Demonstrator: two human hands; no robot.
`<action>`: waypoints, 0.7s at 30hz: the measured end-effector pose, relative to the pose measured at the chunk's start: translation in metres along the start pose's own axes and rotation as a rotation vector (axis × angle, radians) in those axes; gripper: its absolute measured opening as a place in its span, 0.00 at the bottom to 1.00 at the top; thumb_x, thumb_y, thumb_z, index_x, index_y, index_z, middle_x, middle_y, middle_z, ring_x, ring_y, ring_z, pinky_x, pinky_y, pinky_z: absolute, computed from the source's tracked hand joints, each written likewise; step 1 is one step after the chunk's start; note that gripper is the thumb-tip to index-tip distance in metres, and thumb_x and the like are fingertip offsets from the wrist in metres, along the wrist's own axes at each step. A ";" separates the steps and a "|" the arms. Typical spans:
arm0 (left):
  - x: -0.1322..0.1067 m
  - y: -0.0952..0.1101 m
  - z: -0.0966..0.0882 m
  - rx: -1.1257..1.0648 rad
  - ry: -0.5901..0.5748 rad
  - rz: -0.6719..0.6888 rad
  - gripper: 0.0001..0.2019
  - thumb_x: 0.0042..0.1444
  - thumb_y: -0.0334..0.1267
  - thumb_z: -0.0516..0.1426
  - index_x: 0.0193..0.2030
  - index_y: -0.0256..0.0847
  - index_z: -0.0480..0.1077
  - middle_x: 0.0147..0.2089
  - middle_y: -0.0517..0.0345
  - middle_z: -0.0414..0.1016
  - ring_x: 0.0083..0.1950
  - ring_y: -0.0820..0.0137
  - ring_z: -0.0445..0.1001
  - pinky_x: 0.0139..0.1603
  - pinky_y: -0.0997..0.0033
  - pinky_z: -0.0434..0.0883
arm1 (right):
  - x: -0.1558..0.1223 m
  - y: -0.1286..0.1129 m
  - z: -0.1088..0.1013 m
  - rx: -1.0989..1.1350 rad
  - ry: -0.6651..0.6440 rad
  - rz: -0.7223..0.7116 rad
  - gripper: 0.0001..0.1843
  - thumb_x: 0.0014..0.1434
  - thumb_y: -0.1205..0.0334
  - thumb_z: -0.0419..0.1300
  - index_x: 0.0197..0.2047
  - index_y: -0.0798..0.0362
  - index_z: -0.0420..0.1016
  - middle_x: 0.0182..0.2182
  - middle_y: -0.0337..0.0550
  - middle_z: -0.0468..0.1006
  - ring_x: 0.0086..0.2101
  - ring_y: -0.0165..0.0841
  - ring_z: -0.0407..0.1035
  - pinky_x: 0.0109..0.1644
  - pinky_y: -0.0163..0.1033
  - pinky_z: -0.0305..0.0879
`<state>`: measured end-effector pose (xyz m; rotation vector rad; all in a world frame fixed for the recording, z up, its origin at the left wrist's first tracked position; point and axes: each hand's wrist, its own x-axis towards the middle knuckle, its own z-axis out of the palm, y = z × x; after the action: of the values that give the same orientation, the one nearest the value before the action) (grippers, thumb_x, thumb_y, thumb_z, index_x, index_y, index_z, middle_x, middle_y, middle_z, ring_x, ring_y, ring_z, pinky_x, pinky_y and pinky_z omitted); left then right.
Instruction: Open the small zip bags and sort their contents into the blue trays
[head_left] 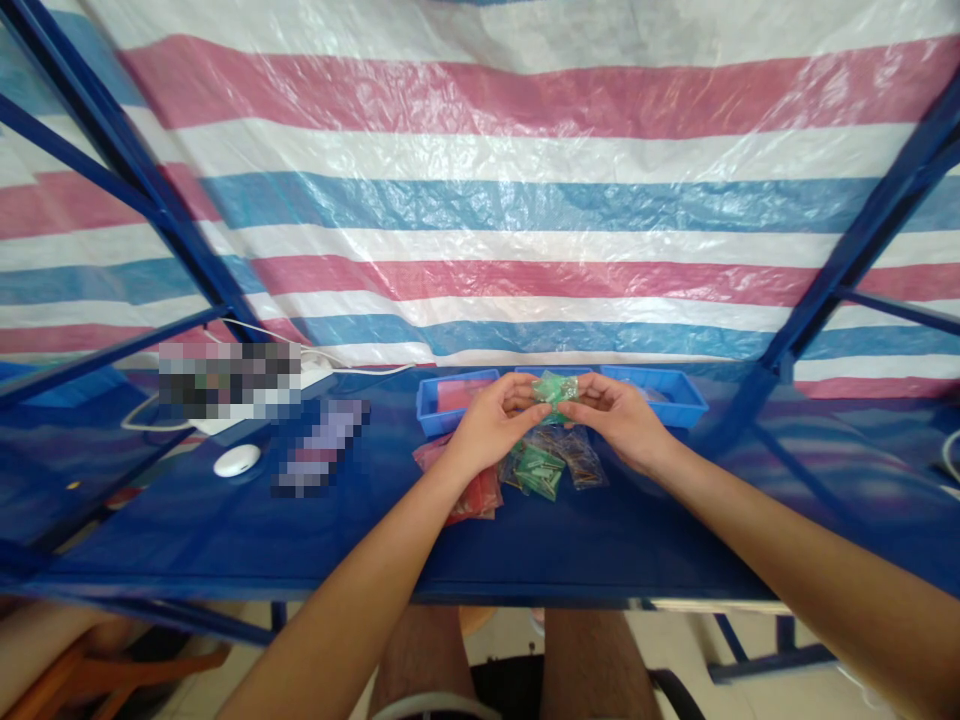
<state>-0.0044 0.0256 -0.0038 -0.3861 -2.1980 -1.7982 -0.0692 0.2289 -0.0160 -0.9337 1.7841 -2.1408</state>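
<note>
Between my two hands is a small green plastic bag (556, 388), raised a little above the table. My left hand (501, 418) pinches its left side with thumb and fingers. On the right side, my right hand (616, 412) grips it the same way. Below them on the table lies another green bag (540, 472) with thin pieces inside. Next to it are clear bags (581, 458) holding dark, slender pieces. A pile of red plastic bags (476, 495) sits under my left wrist, partly covered by it.
Blue trays stand behind my hands: a left tray (428, 405) with red bags and a right tray (686, 400). A white round case (237, 460) lies at left, near blurred items. Blue frame posts (814, 270) and a striped sheet (525, 220) bound the table (600, 560).
</note>
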 end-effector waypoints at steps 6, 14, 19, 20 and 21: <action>-0.002 0.002 -0.002 0.140 0.054 0.040 0.18 0.59 0.46 0.68 0.51 0.38 0.76 0.50 0.47 0.82 0.50 0.61 0.81 0.53 0.61 0.78 | 0.002 0.001 -0.005 -0.022 0.168 -0.111 0.18 0.54 0.49 0.76 0.42 0.46 0.77 0.38 0.39 0.81 0.35 0.34 0.74 0.36 0.39 0.74; -0.007 0.000 0.000 0.090 -0.061 0.046 0.23 0.58 0.48 0.69 0.56 0.39 0.78 0.57 0.45 0.80 0.53 0.58 0.81 0.54 0.61 0.78 | -0.005 -0.002 0.005 0.072 -0.082 0.006 0.17 0.59 0.50 0.74 0.48 0.47 0.81 0.45 0.44 0.84 0.48 0.39 0.78 0.55 0.47 0.75; -0.001 -0.006 -0.007 0.020 -0.051 0.020 0.18 0.61 0.49 0.66 0.49 0.37 0.76 0.49 0.48 0.83 0.48 0.62 0.82 0.48 0.66 0.77 | -0.001 -0.003 0.000 0.092 0.047 -0.031 0.16 0.59 0.48 0.72 0.45 0.48 0.80 0.36 0.42 0.82 0.35 0.35 0.77 0.35 0.40 0.75; 0.000 -0.007 -0.007 -0.009 -0.055 0.012 0.19 0.60 0.49 0.67 0.50 0.37 0.75 0.49 0.48 0.83 0.48 0.62 0.82 0.48 0.66 0.76 | 0.000 -0.003 -0.002 0.068 0.088 -0.058 0.17 0.58 0.49 0.73 0.46 0.48 0.80 0.35 0.40 0.81 0.32 0.33 0.75 0.30 0.37 0.72; 0.000 -0.006 -0.007 -0.032 -0.057 0.003 0.20 0.59 0.48 0.68 0.51 0.38 0.74 0.49 0.49 0.83 0.48 0.63 0.82 0.48 0.67 0.76 | 0.000 -0.003 -0.003 0.044 0.110 -0.081 0.18 0.57 0.49 0.74 0.47 0.47 0.79 0.34 0.39 0.80 0.30 0.32 0.73 0.28 0.36 0.69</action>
<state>-0.0064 0.0170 -0.0081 -0.4518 -2.2074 -1.8447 -0.0708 0.2320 -0.0134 -0.9094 1.7683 -2.3134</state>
